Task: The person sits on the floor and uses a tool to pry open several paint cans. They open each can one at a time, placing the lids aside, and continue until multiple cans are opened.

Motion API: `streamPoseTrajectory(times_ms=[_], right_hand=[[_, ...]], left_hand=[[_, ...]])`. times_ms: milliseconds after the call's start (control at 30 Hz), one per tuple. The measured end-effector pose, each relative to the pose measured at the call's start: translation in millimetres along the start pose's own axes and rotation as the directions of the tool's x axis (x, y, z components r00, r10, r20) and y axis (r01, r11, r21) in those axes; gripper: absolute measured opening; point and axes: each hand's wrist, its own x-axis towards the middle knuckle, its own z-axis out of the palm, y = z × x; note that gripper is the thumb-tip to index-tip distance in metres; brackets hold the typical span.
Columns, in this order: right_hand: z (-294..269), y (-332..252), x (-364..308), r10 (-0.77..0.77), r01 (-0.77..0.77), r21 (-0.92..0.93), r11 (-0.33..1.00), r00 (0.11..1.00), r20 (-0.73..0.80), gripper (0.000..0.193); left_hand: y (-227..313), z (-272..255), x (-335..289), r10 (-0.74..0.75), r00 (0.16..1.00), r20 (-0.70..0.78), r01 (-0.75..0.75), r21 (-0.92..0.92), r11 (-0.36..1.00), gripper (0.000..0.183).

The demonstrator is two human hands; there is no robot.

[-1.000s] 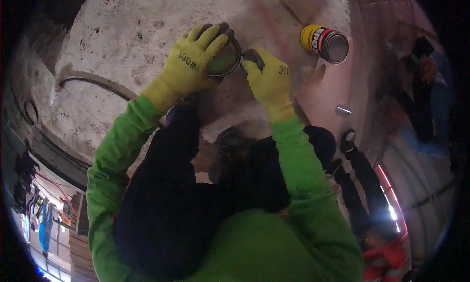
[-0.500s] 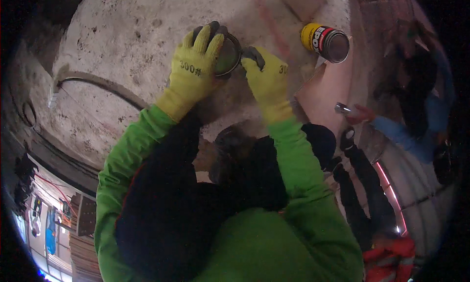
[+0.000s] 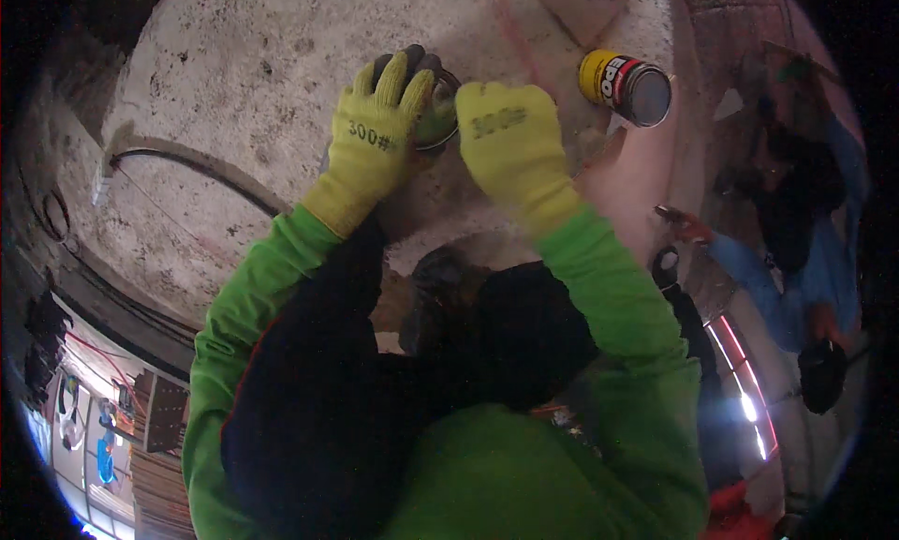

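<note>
A round can (image 3: 444,118) is on the stained concrete floor in front of me, its rim and top partly hidden. My left hand (image 3: 382,118), in a yellow knit glove with dark grey fingertips, is wrapped round the can's left side. Close by the rim on the other side, my right hand (image 3: 510,133) in a matching glove is closed, knuckles up. Its fingertips are out of sight, so whatever they pinch cannot be made out. A second can (image 3: 637,92), yellow, black and red with a grey top, lies to the right of my right hand.
Beyond the second can lies a brown flat piece (image 3: 587,8). A black hose (image 3: 201,167) curves over the concrete on the left. At the right, a co-worker in blue sleeves (image 3: 758,264) holds a small flat object (image 3: 670,215). Stacked boards (image 3: 159,484) stand at lower left.
My right hand has turned knuckles-up, hiding its thumb and fingertips, and its forearm has swung right. My left hand stays on the can. The co-worker's hand has shifted slightly.
</note>
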Motion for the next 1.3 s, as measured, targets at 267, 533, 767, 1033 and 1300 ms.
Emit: streamPoseTrajectory(times_ms=[267,533,767,1033,1300], right_hand=[[22.2,42.6,-0.9,0.309,-0.520,0.753,0.404,0.852,0.423,0.030],[83.2,42.9,-25.2,0.348,-0.469,0.872,-0.141,0.801,0.487,0.021],[102.1,69.0,-16.6,-0.034,-0.505,0.634,-0.586,0.797,0.603,0.030],[119.8,51.2,-33.1,0.095,-0.451,0.652,-0.610,0.775,0.625,0.033],[38.4,42.2,-22.0,0.350,-0.454,0.824,0.340,0.874,0.338,0.042]], left_hand=[[2.6,-0.5,2.4,0.009,0.999,-0.042,-0.008,0.024,1.000,0.091],[9.7,-1.9,-0.7,-0.037,0.996,-0.083,0.032,-0.067,0.997,0.099],[18.3,-7.6,3.8,-0.033,0.999,-0.016,0.032,-0.033,0.999,0.100],[8.3,-1.5,-2.4,-0.036,0.999,-0.017,0.035,-0.062,0.997,0.104],[-26.1,-23.2,4.6,0.109,0.976,0.191,-0.072,-0.190,0.979,0.108]])
